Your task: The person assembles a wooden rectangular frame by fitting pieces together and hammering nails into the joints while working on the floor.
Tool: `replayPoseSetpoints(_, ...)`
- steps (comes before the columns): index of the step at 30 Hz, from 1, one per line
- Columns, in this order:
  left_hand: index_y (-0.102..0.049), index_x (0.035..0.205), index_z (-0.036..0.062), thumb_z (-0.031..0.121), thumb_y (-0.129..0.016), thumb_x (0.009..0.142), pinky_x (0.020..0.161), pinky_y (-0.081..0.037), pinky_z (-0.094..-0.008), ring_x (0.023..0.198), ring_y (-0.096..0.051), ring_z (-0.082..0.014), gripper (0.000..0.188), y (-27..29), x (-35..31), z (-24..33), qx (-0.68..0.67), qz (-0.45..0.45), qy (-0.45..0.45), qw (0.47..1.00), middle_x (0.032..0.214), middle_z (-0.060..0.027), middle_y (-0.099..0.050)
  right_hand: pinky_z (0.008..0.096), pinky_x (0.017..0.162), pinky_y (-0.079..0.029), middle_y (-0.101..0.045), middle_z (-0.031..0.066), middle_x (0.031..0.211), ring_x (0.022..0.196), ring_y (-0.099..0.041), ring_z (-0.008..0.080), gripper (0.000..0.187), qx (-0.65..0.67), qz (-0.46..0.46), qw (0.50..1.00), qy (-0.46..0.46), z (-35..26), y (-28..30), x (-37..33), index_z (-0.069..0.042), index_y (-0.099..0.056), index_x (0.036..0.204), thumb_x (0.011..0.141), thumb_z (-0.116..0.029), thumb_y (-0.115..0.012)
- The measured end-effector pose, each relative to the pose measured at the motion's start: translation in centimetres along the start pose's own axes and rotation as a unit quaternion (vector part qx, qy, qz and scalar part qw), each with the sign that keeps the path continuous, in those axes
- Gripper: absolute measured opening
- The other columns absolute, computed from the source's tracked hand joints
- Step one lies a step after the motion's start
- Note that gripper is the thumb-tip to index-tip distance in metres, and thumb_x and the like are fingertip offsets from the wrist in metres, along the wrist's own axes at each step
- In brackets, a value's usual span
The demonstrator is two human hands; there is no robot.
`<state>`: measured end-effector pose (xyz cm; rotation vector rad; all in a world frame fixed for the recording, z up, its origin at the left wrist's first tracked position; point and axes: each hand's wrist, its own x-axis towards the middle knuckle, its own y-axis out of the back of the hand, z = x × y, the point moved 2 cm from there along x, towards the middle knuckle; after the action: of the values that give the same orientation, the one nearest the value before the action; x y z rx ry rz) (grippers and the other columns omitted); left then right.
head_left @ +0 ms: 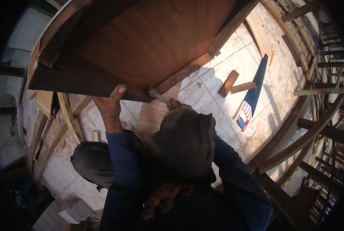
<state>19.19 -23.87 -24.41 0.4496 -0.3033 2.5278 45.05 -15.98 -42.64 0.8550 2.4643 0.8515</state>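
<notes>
A large framed wooden panel [141, 46] stands tilted in front of me, its brown plywood face edged by darker boards. My left hand [109, 109] grips its lower edge, the thumb up against the board and the other fingers hidden. At the panel's bottom corner is a hammer's metal head [152, 92]. The light handle [163, 101] runs back to my right hand [179, 105], whose fingers are closed round it; my dark-trousered knee covers most of that hand. Beneath the corner lies a flat piece of plywood [152, 117].
Right of the panel, a handsaw [254, 92] with a patterned handle lies on the tiled floor. Beside it are two short wood blocks [228, 83] and an orange pencil [271, 58]. Curved timber pieces [303, 142] crowd the right side; wooden strips [68, 115] lie at the left.
</notes>
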Motion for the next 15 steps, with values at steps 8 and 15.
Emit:
replayPoseSetpoints(8, -0.053, 0.120, 0.0003, 0.008, -0.086, 0.065, 0.087, -0.050, -0.0317, 0.098, -0.058, -0.0182, 0.065, 0.0, -0.4, -0.2, -0.008, 0.005, 0.040, 0.999, 0.109, -0.0062, -0.057, 0.0474, 0.056, -0.048, -0.061, 0.0230, 0.068, 0.061, -0.062, 0.0401, 0.037, -0.044, 0.057, 0.994, -0.086, 1.4, 2.4, -0.3, -0.002, -0.048, 0.107, 0.095, -0.037, -0.054)
replayPoseSetpoints(15, -0.051, 0.124, -0.0020, 0.006, -0.083, 0.064, 0.088, -0.049, -0.0317, 0.097, -0.058, -0.0188, 0.069, 1.4, -1.3, -0.9, 0.013, 0.005, 0.056, 0.998, 0.111, -0.0082, -0.056, 0.0514, 0.054, -0.047, -0.061, 0.0237, 0.065, 0.060, -0.061, 0.0435, 0.026, -0.066, 0.229, 0.960, -0.150, 3.1, 9.8, 5.3, -0.003, -0.044, 0.095, 0.097, -0.028, -0.050)
